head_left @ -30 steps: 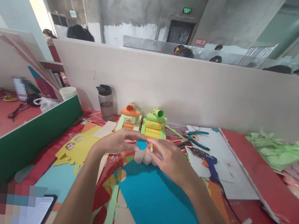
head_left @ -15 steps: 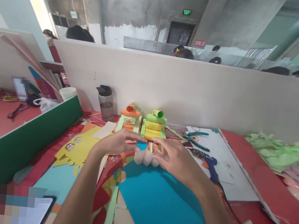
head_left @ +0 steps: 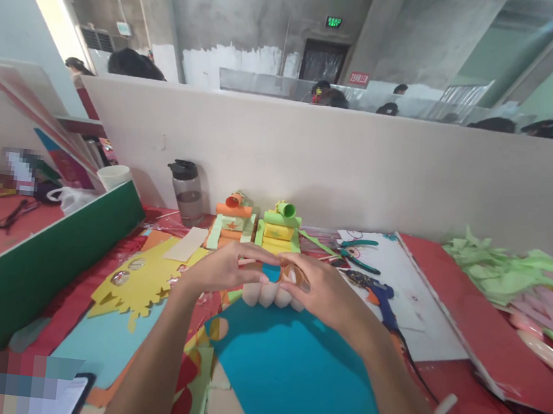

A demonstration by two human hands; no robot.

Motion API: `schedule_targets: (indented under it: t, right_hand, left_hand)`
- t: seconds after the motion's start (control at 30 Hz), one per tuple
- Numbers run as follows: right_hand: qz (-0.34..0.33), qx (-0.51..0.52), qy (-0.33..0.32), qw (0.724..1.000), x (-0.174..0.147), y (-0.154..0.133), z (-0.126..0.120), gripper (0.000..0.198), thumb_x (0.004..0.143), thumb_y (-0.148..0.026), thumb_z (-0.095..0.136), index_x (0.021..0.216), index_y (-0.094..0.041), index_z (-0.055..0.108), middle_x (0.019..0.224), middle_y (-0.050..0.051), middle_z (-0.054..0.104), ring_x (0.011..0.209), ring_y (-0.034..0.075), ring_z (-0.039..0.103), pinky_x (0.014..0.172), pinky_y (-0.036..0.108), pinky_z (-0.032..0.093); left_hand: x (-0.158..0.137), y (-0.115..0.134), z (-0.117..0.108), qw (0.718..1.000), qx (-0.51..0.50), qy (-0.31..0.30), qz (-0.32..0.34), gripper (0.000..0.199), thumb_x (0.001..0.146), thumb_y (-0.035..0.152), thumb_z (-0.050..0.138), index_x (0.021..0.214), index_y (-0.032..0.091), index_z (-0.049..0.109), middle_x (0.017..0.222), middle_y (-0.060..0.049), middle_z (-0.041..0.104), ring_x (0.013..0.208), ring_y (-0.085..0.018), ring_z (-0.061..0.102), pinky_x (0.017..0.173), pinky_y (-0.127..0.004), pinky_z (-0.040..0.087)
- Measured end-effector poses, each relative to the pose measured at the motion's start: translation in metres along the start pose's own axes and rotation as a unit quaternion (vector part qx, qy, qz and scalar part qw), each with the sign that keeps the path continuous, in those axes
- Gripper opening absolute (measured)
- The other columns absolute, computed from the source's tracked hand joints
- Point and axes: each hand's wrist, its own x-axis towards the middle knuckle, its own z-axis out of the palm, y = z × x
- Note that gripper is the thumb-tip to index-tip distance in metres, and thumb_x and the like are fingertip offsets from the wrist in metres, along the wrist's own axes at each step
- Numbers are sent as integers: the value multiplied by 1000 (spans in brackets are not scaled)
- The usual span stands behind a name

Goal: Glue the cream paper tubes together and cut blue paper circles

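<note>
A pale, scalloped paper piece [head_left: 268,296], made of several rounded cells side by side, stands at the far end of a blue sheet [head_left: 289,366]. My left hand [head_left: 225,269] holds its left side, fingers over the top and thumb in front. On its right side my right hand [head_left: 320,283] grips it, index finger along the top and thumb at the front. Blue shows inside one cell, orange-brown inside those near my right hand. The fingers hide the back and both ends of the piece.
Behind my hands stand an orange paper tank [head_left: 232,222] and a green-yellow one [head_left: 278,227]. A water bottle [head_left: 186,194] is left; pliers [head_left: 360,255] and a glue gun [head_left: 378,297] lie right. A green divider [head_left: 51,236] runs left. Yellow cut paper [head_left: 140,278] lies beside it.
My left hand has moved in along the top of the paper piece, closer to my right hand. The whole view has shifted slightly.
</note>
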Motion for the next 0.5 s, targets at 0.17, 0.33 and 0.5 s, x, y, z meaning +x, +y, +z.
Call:
schedule_targets:
  t: [0.17,0.33,0.5]
  right_hand:
    - [11,2,0,1000,0,1,0,43,91,-28,67,134,-29,58,127,7,70,113,25,68,91,37,53]
    - [21,3,-10,1000,0,-3,-3,43,92,-28,65,134,-29,57,129,6,69,113,25,68,91,37,53]
    - [21,-2,-9,1000,0,-3,-3,43,92,-30,65,134,-29,58,123,6,71,107,25,70,87,35,54]
  left_hand:
    - [7,-3,8,999,-34,-30,3,32,87,39,72,114,23,76,129,-11,70,123,-28,62,104,-41,50]
    - [1,-6,2,1000,-27,-12,1,36,85,34,74,121,27,71,145,-9,57,131,-27,55,108,-42,47]
    - [0,-4,1,1000,13,-11,-24,30,88,33,68,117,24,70,124,-8,68,114,-24,63,100,-38,50]
